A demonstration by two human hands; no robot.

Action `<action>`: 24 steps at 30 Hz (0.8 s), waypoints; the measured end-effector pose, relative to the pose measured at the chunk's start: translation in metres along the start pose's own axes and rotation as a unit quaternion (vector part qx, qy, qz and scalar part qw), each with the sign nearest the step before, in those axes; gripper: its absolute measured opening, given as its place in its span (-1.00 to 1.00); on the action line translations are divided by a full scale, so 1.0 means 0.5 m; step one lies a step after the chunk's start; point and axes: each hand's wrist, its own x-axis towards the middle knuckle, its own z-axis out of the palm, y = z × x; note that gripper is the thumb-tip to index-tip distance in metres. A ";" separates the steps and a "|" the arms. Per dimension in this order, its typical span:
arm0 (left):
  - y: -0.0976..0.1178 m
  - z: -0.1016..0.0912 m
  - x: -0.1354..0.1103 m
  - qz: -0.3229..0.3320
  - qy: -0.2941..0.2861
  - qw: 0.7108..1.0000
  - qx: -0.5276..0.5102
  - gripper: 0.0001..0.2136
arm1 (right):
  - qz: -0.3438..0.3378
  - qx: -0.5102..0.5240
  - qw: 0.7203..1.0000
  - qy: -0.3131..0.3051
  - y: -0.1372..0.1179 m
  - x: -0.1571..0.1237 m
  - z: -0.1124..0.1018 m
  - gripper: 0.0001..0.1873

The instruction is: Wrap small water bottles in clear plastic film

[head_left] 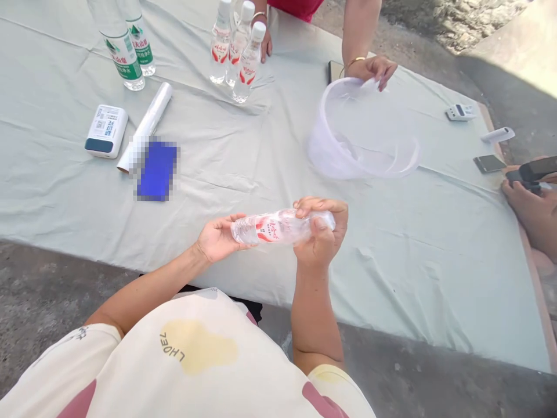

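Note:
A clear water bottle (pixel 272 228) with a red and white label lies nearly level between my two hands, above the near side of the table. My left hand (pixel 220 238) cups its base, fingers curled round the bottom end. At the other end, my right hand (pixel 322 232) is closed round the neck and white cap (pixel 325 219), thumb on top. Clear plastic seems to cover the cap end; I cannot tell whether it is film around the bottle.
Beyond the bottle stand several matching small bottles (pixel 247 64) and two larger green-label bottles (pixel 124 58). A film roll (pixel 145 128), white box (pixel 107 130) and blurred blue item (pixel 157 171) lie left. Another person's hand (pixel 372 69) touches a translucent basin (pixel 324 139). Phone (pixel 489 164) at right.

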 end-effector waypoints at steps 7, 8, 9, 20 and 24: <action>0.103 0.044 0.054 0.373 0.114 0.913 0.122 -0.78 | 0.058 -0.097 0.992 -0.062 0.010 0.012 0.051 -0.79; 0.115 0.042 0.059 0.420 0.102 0.890 0.147 -0.79 | 0.067 -0.130 0.987 -0.061 0.016 0.015 0.054 -0.83; 0.126 0.038 0.063 0.458 0.091 0.867 0.173 -0.80 | 0.074 -0.159 0.983 -0.061 0.023 0.021 0.056 -0.83; 0.228 -0.098 0.014 0.406 0.444 0.357 0.714 -0.31 | 0.170 -0.381 0.904 -0.097 0.138 0.296 0.037 -0.74; 0.241 -0.139 -0.024 0.310 0.499 0.320 0.744 -0.20 | 0.108 -0.485 0.865 -0.071 0.193 0.462 0.050 -0.86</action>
